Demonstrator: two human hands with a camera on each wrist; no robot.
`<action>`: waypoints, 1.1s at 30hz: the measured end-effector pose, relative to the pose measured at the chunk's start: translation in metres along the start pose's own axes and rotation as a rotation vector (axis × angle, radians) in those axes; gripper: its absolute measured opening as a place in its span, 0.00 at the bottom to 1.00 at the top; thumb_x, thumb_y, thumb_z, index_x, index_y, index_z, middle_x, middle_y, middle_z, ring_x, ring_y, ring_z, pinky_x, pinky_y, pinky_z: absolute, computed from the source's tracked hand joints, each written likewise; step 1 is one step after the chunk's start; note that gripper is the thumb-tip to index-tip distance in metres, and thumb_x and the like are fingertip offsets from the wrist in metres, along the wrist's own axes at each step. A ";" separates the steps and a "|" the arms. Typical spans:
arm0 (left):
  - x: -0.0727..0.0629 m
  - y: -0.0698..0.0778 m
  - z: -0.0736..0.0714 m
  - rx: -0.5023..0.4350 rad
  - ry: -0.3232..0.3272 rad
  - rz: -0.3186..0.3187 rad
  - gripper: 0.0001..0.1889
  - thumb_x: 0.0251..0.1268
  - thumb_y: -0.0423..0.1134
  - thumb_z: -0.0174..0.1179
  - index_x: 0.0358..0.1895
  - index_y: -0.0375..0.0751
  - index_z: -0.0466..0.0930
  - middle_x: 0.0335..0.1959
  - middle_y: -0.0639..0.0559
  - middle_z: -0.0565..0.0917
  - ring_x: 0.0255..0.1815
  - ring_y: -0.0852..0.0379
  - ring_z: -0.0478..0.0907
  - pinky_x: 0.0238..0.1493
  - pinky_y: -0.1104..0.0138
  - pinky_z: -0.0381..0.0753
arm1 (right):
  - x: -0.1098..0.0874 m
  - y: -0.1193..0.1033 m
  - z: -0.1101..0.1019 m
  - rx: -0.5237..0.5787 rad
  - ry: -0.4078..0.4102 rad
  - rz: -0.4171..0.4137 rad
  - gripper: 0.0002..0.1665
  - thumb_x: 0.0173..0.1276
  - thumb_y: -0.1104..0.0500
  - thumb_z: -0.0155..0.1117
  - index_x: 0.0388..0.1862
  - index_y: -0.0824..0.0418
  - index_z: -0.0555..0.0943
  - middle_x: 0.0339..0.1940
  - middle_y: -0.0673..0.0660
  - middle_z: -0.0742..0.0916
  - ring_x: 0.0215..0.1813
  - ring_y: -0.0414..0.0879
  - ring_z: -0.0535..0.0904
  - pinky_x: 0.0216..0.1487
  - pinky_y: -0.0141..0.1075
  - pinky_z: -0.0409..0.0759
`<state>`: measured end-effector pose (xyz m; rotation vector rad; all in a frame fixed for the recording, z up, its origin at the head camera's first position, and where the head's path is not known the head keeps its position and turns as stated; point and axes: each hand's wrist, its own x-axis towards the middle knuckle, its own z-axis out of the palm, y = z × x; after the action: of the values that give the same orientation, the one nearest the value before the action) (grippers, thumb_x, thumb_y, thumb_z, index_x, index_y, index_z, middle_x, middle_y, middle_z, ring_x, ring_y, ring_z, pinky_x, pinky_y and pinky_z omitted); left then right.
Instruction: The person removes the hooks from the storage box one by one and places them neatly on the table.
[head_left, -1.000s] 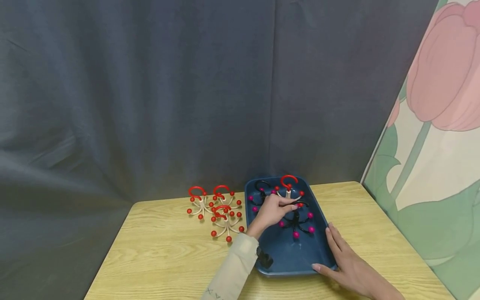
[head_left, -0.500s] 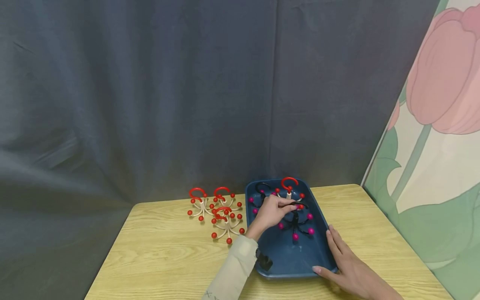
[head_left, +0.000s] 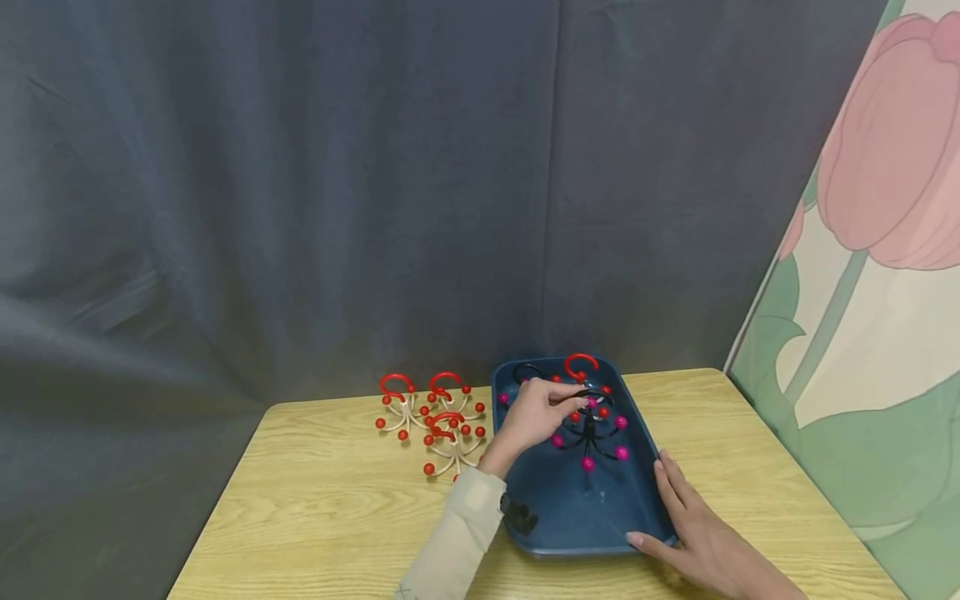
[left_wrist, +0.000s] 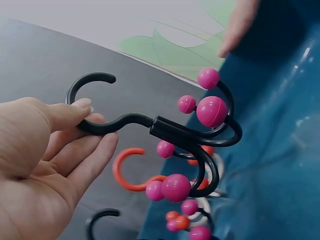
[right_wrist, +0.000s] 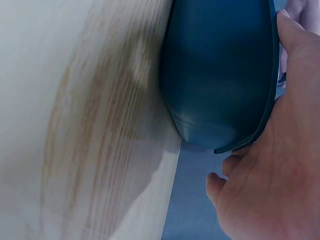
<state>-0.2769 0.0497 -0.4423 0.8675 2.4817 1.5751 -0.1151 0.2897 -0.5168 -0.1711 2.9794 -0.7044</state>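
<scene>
My left hand (head_left: 534, 415) pinches the curved hook of a black multi-arm hanger (left_wrist: 172, 129) tipped with pink balls. It hangs over the dark blue tray (head_left: 570, 517), its arms spread downward; whether it touches the bottom I cannot tell. Behind it in the tray is a white hanger with a red hook (head_left: 581, 363) and red balls, partly covered. Another black hook (left_wrist: 102, 213) shows low in the left wrist view, its body mostly hidden. At the tray's near right corner, my right hand (head_left: 705, 537) rests with fingers along the side and thumb at the near rim.
Left of the tray, several white hangers with red hooks (head_left: 453, 450) and red balls stand close together on the wooden table (head_left: 322, 500). A dark grey curtain (head_left: 375, 192) hangs behind the table. A flower-patterned panel (head_left: 877, 350) borders the right side.
My left hand has raised the black hanger slightly over the last half second. The right hand keeps its place at the tray's corner.
</scene>
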 end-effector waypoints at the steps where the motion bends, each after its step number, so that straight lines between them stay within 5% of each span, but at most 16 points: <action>1: -0.001 0.003 -0.003 0.005 0.002 0.011 0.15 0.74 0.43 0.67 0.59 0.49 0.90 0.37 0.49 0.93 0.17 0.66 0.69 0.19 0.72 0.61 | 0.000 0.000 0.000 -0.001 0.003 -0.003 0.71 0.68 0.24 0.63 0.87 0.67 0.43 0.88 0.72 0.51 0.83 0.75 0.58 0.71 0.68 0.72; 8: -0.011 0.018 -0.029 0.001 0.007 0.048 0.15 0.73 0.44 0.68 0.59 0.50 0.90 0.49 0.52 0.94 0.29 0.71 0.82 0.23 0.72 0.66 | -0.001 0.000 0.000 -0.028 0.037 -0.023 0.71 0.68 0.24 0.63 0.87 0.67 0.45 0.88 0.71 0.53 0.82 0.72 0.61 0.71 0.66 0.72; 13: -0.020 0.027 -0.054 0.010 0.027 0.082 0.15 0.73 0.45 0.68 0.59 0.49 0.90 0.51 0.50 0.93 0.26 0.65 0.78 0.25 0.72 0.69 | 0.000 -0.001 -0.001 -0.033 0.041 -0.026 0.71 0.67 0.24 0.63 0.87 0.68 0.45 0.88 0.71 0.52 0.82 0.73 0.61 0.72 0.66 0.72; 18: -0.034 0.033 -0.082 0.036 0.053 0.093 0.15 0.73 0.45 0.68 0.58 0.50 0.90 0.53 0.50 0.92 0.31 0.58 0.86 0.26 0.71 0.69 | 0.000 0.000 -0.002 -0.047 0.074 -0.055 0.70 0.68 0.26 0.64 0.87 0.69 0.45 0.88 0.71 0.52 0.82 0.72 0.61 0.72 0.66 0.70; 20: -0.043 0.034 -0.095 0.035 0.050 0.082 0.15 0.73 0.46 0.68 0.59 0.50 0.90 0.48 0.48 0.94 0.26 0.61 0.84 0.23 0.71 0.67 | 0.000 0.000 -0.001 -0.041 0.080 -0.057 0.70 0.69 0.26 0.65 0.87 0.68 0.44 0.88 0.71 0.52 0.82 0.72 0.61 0.72 0.66 0.70; 25: -0.070 0.031 -0.129 0.017 0.048 0.072 0.16 0.74 0.46 0.67 0.60 0.51 0.89 0.34 0.42 0.91 0.09 0.60 0.56 0.16 0.69 0.56 | -0.001 -0.002 0.001 -0.049 0.092 -0.072 0.70 0.68 0.26 0.65 0.87 0.68 0.45 0.88 0.71 0.53 0.82 0.72 0.62 0.72 0.66 0.70; 30: -0.095 0.022 -0.159 0.044 0.087 0.058 0.15 0.74 0.44 0.67 0.60 0.49 0.89 0.49 0.45 0.93 0.12 0.62 0.60 0.18 0.69 0.59 | 0.000 -0.002 -0.002 -0.070 0.108 -0.091 0.70 0.68 0.26 0.65 0.88 0.66 0.46 0.88 0.69 0.53 0.83 0.70 0.62 0.77 0.55 0.70; 33: -0.112 0.016 -0.175 0.070 0.136 0.018 0.15 0.74 0.45 0.67 0.59 0.49 0.90 0.49 0.44 0.93 0.13 0.66 0.62 0.17 0.69 0.56 | 0.000 -0.003 -0.003 -0.066 0.103 -0.089 0.69 0.68 0.26 0.65 0.88 0.66 0.46 0.88 0.68 0.53 0.83 0.69 0.61 0.77 0.54 0.70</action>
<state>-0.2386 -0.1429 -0.3720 0.8192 2.6444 1.6129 -0.1152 0.2877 -0.5129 -0.2820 3.1121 -0.6433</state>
